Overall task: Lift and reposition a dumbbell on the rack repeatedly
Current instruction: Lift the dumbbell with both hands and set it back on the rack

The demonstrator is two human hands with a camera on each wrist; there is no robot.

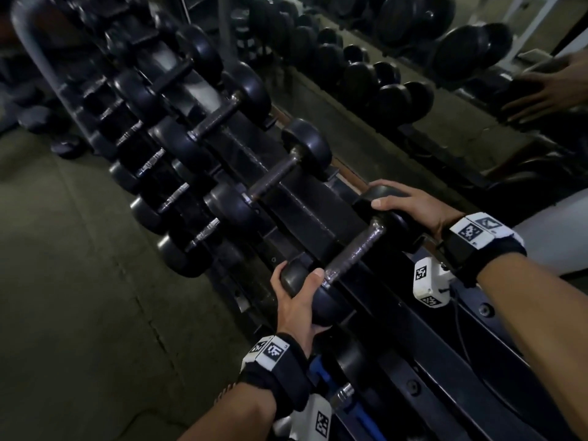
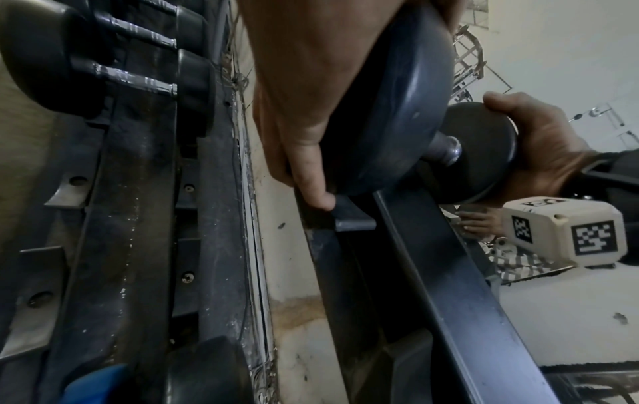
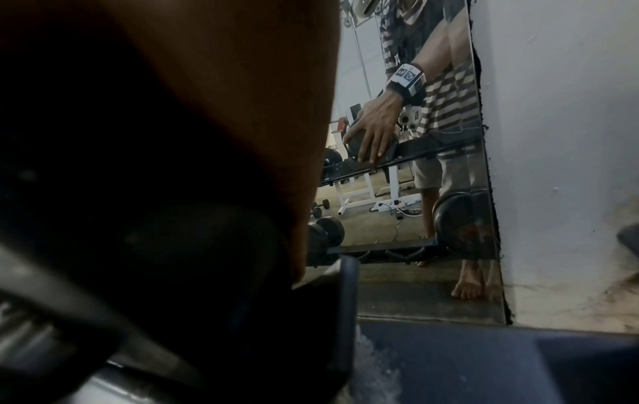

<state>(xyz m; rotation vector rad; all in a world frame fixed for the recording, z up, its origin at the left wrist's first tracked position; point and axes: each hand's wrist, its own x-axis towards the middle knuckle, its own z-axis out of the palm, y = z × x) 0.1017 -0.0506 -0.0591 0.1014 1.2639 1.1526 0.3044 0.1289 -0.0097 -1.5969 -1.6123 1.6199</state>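
A black dumbbell (image 1: pixel 353 249) with a dark metal handle lies across the top tier of the rack (image 1: pixel 305 211), nearest to me. My left hand (image 1: pixel 297 300) grips its near round head, thumb by the handle. My right hand (image 1: pixel 413 205) curls over the far head. In the left wrist view my left hand's fingers (image 2: pixel 311 164) wrap the near head (image 2: pixel 397 109) just above a rack rail (image 2: pixel 449 300), and the right hand (image 2: pixel 539 147) holds the far head. I cannot tell whether the dumbbell touches the rail. The right wrist view is mostly dark palm and dumbbell head (image 3: pixel 173 246).
More black dumbbells (image 1: pixel 280 173) sit further along the top tier, and chrome-handled ones (image 1: pixel 178 192) on the lower tier. A blue-handled dumbbell (image 1: pixel 350 405) lies close to my left wrist. A wall mirror (image 3: pixel 415 164) stands behind the rack. Grey floor (image 1: pixel 63 281) spreads to the left.
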